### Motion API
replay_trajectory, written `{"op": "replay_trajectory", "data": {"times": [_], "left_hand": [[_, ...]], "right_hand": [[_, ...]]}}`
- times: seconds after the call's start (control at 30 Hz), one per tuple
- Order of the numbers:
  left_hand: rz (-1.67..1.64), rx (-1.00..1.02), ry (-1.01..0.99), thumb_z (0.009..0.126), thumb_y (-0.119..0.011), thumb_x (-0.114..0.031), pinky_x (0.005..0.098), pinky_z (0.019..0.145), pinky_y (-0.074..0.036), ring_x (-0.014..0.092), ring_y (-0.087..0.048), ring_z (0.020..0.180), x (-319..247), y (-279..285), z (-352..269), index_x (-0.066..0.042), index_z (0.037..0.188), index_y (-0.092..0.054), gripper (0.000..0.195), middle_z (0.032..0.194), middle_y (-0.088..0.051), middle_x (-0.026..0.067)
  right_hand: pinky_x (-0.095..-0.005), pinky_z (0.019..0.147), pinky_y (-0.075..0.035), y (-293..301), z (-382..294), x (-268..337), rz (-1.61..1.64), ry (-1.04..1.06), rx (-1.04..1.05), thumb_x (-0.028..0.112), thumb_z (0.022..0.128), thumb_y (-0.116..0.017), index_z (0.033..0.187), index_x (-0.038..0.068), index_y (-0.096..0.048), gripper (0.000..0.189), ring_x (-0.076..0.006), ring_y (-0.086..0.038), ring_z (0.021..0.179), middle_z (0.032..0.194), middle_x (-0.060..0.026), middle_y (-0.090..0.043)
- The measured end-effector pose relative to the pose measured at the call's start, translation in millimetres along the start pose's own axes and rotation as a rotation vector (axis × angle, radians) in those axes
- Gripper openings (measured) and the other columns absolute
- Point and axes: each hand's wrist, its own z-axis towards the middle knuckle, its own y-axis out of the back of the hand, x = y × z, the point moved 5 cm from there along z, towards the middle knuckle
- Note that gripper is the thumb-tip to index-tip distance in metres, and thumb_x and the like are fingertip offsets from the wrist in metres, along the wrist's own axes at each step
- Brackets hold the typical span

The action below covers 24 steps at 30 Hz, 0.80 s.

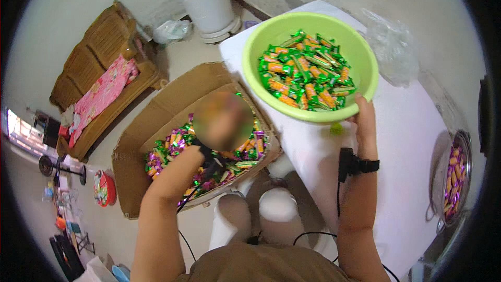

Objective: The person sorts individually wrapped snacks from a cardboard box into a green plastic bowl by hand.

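A light green plastic basin [254,86] holds a heap of small wrapped snacks [305,70] in green and orange wrappers. My right hand [363,109] grips the basin's near right rim, thumb on top. Inside a large open cardboard box [145,125] to the left lie many wrapped snacks [166,152], some purple and some green. My left hand [223,123] reaches over them, but a round blur hides its fingers and anything in them. A black strap with a small device [356,164] sits on my right wrist.
The basin stands on a white-covered table [399,133]. A clear plastic bag [391,53] lies behind it. At the table's right edge is a metal pot [464,207] of purple-wrapped snacks. Left are a wooden bench [113,103] and a red basin [111,188] on the floor. Black cables [309,234] cross my lap.
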Motion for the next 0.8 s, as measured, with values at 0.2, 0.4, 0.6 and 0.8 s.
{"op": "replay_trajectory", "data": {"times": [0.2, 0.4, 0.6, 0.8], "left_hand": [[-0.08, 0.417, 0.01, 0.077, -0.059, 0.001, 0.026, 0.069, -0.045, 0.012, -0.054, 0.076, -33, 80, 46, -0.001, 0.08, -0.056, 0.005, 0.076, -0.054, 0.004], [-0.437, 0.174, 0.438, 0.082, -0.055, -0.005, 0.0187, 0.058, -0.039, 0.005, -0.047, 0.066, -51, 122, 79, -0.008, 0.084, -0.056, 0.004, 0.075, -0.053, -0.0038], [-0.645, -0.002, 0.254, 0.085, -0.056, -0.013, 0.0232, 0.075, -0.042, 0.01, -0.053, 0.091, -103, 56, 113, -0.006, 0.12, -0.047, 0.037, 0.108, -0.055, 0.0036], [-0.687, 0.158, 0.24, 0.085, -0.057, -0.017, 0.0253, 0.082, -0.041, 0.012, -0.051, 0.097, -92, 44, 92, -0.003, 0.119, -0.048, 0.038, 0.111, -0.055, 0.005]], "right_hand": [[-0.0228, 0.052, -0.049, -3, -6, 8, -0.052, 0.067, 0.006, 0.033, 0.086, -0.041, 0.118, 0.002, -0.042, 0.044, -0.0114, -0.06, 0.067, 0.089, -0.0067, -0.059], [-0.0232, 0.061, -0.045, 6, -17, 24, -0.255, -0.011, 0.085, 0.032, 0.084, -0.051, 0.123, 0.001, -0.039, 0.051, -0.0125, -0.055, 0.075, 0.096, -0.007, -0.057], [-0.0336, 0.082, -0.045, -3, -28, 13, -0.913, 0.134, 0.473, 0.027, 0.059, -0.076, 0.11, 0.002, -0.054, 0.061, -0.0262, -0.057, 0.094, 0.102, -0.0166, -0.06], [-0.0394, 0.072, -0.048, -4, -21, -6, -1.183, 0.198, 0.365, 0.019, 0.06, -0.071, 0.09, 0.004, -0.059, 0.036, -0.0329, -0.058, 0.084, 0.092, -0.0154, -0.061]]}}
